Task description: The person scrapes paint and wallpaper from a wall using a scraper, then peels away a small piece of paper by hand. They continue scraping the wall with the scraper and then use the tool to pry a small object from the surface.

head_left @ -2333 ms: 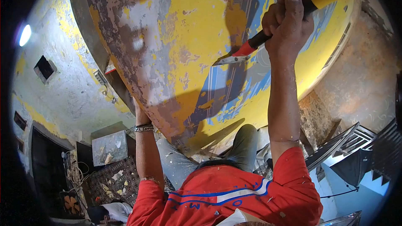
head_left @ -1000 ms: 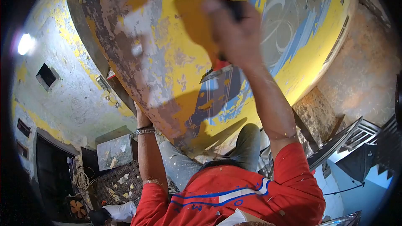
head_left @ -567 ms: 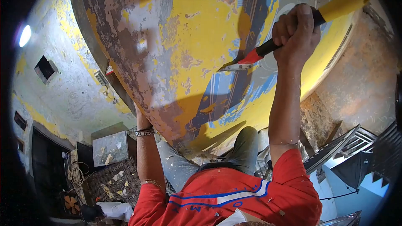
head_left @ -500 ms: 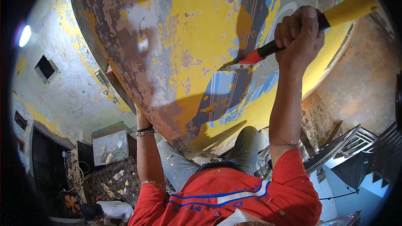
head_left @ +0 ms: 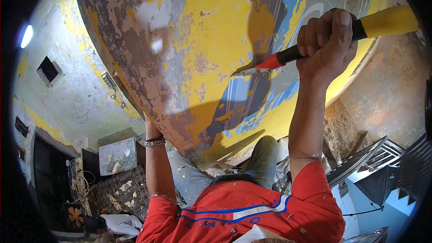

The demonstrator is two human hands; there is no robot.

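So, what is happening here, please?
A person in a red shirt is working on a large curved surface covered with flaking yellow and blue paint. The right hand grips a scraper with a yellow and black handle, and its metal blade touches the paint. The left arm reaches up behind the lower edge of the surface, so the left hand is hidden. Much of the surface is bare and rusty-looking on the left.

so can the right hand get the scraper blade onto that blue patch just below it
Probably yes. The right hand grips the scraper, whose blade already lies at the painted surface beside the blue patch. Nothing lies between them, and the arm looks only partly extended.
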